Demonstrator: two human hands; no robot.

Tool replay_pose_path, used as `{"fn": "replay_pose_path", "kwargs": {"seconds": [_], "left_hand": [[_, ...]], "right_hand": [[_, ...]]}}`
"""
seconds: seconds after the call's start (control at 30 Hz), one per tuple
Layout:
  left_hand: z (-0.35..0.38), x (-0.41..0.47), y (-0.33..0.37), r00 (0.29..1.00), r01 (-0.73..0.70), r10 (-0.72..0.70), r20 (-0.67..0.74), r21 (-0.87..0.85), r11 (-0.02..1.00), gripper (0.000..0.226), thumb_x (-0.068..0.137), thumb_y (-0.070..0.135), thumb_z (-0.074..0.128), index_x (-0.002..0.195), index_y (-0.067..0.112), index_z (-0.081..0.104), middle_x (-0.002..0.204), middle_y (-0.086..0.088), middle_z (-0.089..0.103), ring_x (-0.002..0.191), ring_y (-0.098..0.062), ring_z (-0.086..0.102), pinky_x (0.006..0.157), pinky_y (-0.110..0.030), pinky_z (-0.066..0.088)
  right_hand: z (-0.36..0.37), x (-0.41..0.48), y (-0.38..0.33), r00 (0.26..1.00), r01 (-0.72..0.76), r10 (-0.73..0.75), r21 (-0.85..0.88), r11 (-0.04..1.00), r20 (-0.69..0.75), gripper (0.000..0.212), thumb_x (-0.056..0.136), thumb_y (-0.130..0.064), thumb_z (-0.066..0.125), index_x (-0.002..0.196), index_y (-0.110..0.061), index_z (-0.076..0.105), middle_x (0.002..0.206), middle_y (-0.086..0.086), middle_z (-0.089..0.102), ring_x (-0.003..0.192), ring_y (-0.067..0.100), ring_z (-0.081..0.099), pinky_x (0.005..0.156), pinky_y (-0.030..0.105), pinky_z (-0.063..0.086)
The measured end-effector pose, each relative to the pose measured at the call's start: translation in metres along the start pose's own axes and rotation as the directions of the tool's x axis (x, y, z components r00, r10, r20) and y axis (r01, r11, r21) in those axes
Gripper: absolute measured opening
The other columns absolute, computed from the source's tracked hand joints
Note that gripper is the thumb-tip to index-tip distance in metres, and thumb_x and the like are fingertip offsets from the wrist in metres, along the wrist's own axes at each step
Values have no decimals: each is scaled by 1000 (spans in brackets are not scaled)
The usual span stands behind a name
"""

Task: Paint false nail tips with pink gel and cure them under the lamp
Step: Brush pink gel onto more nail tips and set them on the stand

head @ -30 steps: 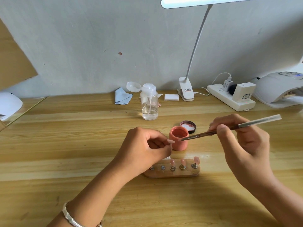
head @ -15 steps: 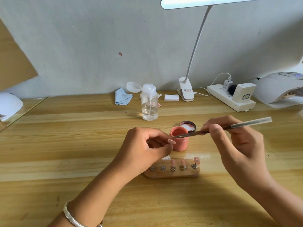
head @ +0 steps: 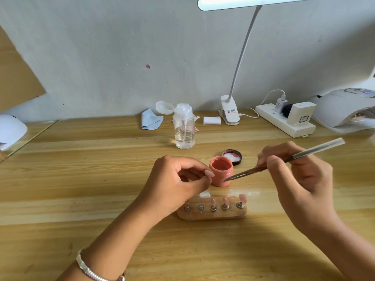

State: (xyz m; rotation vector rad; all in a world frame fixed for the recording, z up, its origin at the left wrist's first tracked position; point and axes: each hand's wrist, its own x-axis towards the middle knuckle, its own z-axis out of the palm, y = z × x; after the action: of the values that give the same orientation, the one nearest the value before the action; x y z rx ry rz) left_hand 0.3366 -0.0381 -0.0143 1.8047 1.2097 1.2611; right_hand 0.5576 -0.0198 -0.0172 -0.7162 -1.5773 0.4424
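My left hand (head: 174, 183) pinches a pale pink nail tip (head: 209, 173) between thumb and fingers, just left of the open pink gel jar (head: 221, 173). My right hand (head: 300, 177) grips a thin brush (head: 284, 160); its bristle end lies in front of the jar's right side, pointing toward the nail tip. Below the jar a wooden nail holder (head: 213, 213) carries three pink tips on its right pegs; its two left pegs are bare. The white curing lamp (head: 345, 108) sits at the far right.
The jar's dark lid (head: 232, 156) lies behind the jar. A clear pump bottle (head: 184, 128), blue cloth (head: 151, 119), white pad (head: 211, 120), clip desk lamp (head: 230, 112) and power strip (head: 284, 122) line the back of the wooden table. Another white device (head: 10, 130) sits far left.
The brush tip was over the jar's mouth half a second ago; now it has come down and back to the jar's front right. My left hand has stayed still with the nail tip.
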Motion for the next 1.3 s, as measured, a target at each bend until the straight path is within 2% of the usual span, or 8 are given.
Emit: {"fn": "replay_pose_path", "kwargs": {"seconds": [0.17,0.3,0.43,0.63,0.8,1.0,1.13,1.3], "left_hand": [[-9,2,-3,986,142,-140,93,-17,990,16,77,5,81,77,20,77,75,-4,76,64,-11,68,53,-24,54],[-19,5,-4,946,191,-210,248,98,977,20,73,3,81,74,23,77,77,1,76,65,-2,66,56,-13,46],[-15,3,-4,921,145,-217,323,232,962,10,67,24,83,74,28,77,83,6,73,64,5,58,55,-10,39],[-13,1,-7,899,134,-256,354,334,933,15,71,13,81,78,25,78,85,8,69,73,-2,61,67,-19,48],[-27,3,-1,831,189,-335,444,341,921,25,67,15,85,87,27,76,90,11,72,81,-12,64,74,-26,53],[-42,6,-2,822,263,-387,417,325,908,15,71,4,85,80,15,79,78,-4,76,68,-4,62,64,-17,48],[-40,6,-5,839,217,-343,422,319,923,16,70,7,87,76,19,78,79,-3,74,70,-5,63,65,-21,49],[-38,6,-9,884,30,-225,410,431,902,15,67,21,82,75,32,76,77,15,71,77,-5,67,71,-24,53]], "right_hand": [[-2,2,1,997,-29,30,23,999,-69,21,90,-22,51,76,-13,65,76,-7,67,74,13,64,73,26,50],[0,2,3,997,-37,39,32,999,-64,21,90,-22,52,77,-11,65,76,-5,67,73,10,63,73,19,49],[0,2,4,997,-35,38,45,998,-63,22,90,-22,52,77,-9,64,76,-4,66,72,10,63,73,19,50],[0,2,4,997,-30,32,24,999,-66,22,90,-21,52,76,-8,64,75,-4,65,71,9,63,72,19,50],[0,2,4,997,-27,28,24,999,-65,23,90,-20,52,76,-7,64,75,-3,65,71,9,62,72,17,49],[1,1,3,998,-29,31,26,999,-57,22,90,-22,52,76,-10,64,75,-6,65,71,8,62,72,17,49],[1,1,3,997,-39,40,23,999,-60,22,90,-22,52,75,-9,63,74,-5,65,71,8,61,72,18,48],[2,0,2,997,-58,59,7,998,-54,24,88,-23,52,74,-7,64,73,-2,64,71,11,61,73,20,47]]}}
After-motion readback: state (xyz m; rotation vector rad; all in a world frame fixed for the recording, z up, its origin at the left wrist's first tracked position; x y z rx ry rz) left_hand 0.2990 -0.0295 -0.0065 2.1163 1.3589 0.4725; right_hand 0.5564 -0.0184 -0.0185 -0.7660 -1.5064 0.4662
